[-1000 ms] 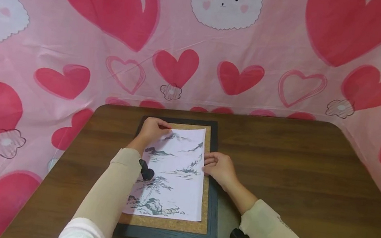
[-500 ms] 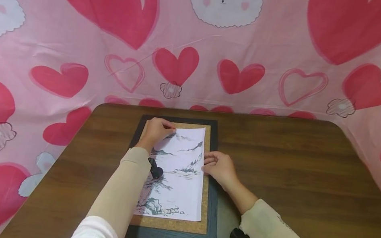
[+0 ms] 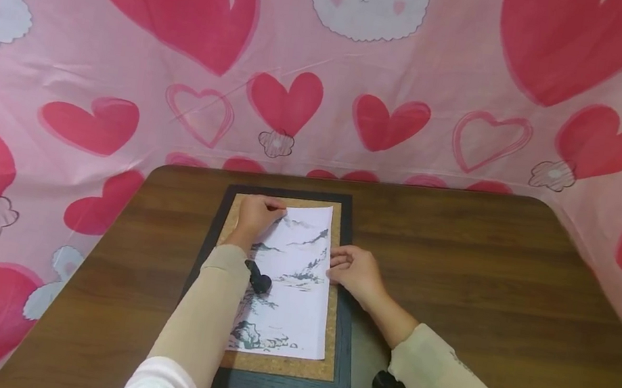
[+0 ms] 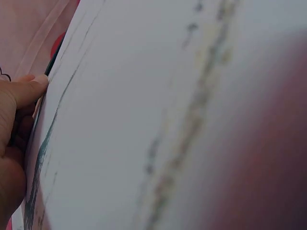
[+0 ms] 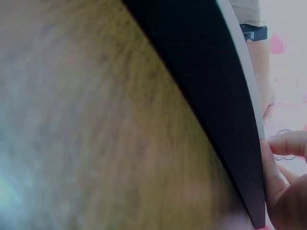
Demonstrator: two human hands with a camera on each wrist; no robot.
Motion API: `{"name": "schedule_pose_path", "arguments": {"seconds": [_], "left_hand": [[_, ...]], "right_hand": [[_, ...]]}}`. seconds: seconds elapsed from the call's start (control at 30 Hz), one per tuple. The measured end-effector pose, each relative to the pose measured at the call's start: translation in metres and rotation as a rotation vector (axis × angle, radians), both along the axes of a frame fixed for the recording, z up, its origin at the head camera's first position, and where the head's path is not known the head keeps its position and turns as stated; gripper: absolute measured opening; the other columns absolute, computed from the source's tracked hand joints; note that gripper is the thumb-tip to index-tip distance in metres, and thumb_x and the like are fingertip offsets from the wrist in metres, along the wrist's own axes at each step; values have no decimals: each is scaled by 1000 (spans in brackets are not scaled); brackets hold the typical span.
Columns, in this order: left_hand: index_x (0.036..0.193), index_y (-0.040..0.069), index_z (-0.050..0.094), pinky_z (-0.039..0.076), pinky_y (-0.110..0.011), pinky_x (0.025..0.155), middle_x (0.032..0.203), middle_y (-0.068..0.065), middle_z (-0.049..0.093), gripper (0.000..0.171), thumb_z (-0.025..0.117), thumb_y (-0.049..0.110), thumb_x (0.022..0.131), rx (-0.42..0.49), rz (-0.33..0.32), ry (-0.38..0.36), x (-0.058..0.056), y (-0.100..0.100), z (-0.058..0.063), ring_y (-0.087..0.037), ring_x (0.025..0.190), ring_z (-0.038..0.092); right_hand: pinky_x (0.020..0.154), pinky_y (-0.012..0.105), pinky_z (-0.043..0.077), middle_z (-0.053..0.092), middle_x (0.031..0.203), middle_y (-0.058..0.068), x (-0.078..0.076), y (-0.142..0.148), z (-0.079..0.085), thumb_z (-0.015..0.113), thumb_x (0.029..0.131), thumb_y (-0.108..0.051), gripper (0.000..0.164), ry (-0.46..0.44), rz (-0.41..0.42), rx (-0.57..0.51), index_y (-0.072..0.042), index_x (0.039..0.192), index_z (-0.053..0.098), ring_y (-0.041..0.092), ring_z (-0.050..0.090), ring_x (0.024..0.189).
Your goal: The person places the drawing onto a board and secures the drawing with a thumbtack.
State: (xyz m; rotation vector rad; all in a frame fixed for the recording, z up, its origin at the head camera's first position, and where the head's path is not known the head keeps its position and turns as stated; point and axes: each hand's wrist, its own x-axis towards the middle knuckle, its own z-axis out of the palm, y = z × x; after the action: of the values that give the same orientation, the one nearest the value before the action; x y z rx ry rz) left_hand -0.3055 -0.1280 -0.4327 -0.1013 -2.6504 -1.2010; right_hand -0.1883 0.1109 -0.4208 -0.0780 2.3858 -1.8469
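Note:
A white sheet of paper (image 3: 295, 304) with an ink landscape of mountains, trees and rocks lies over a cork board (image 3: 286, 367) with a black frame (image 3: 343, 364). My left hand (image 3: 256, 218) pinches the sheet near its top left, thumb and fingertips together at the edge. At the sheet's right edge, a bit above the middle, my right hand (image 3: 358, 272) pinches the margin between thumb and fingers. In the left wrist view the paper (image 4: 105, 115) fills most of the picture. My left forearm hides the sheet's left side.
The board rests on a dark brown wooden table (image 3: 484, 278). Behind and beside it hangs a pink cloth (image 3: 456, 55) printed with red hearts and white faces. A small black camera (image 3: 260, 279) on the left wrist overlaps the sheet; another black one (image 3: 384, 385) hangs at the right wrist.
My left hand and forearm have shifted to the right, uncovering cork and frame at the board's left side. The right hand has kept its place at the sheet's right edge.

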Motion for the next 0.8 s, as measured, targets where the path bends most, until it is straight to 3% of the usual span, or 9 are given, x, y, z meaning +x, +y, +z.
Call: {"name": "schedule_pose_path", "arguments": {"seconds": [0.8], "left_hand": [[94,8,80,52,-39,90,100,-7,73,11,74,13,86,-36,-44,-2,2,-3,-2,-25,97,66]], "right_hand": [[64,32,58,68,86,13,1,1,3,74,75,9,39,-12,-4,18,6,113,66,19,65,73]]}}
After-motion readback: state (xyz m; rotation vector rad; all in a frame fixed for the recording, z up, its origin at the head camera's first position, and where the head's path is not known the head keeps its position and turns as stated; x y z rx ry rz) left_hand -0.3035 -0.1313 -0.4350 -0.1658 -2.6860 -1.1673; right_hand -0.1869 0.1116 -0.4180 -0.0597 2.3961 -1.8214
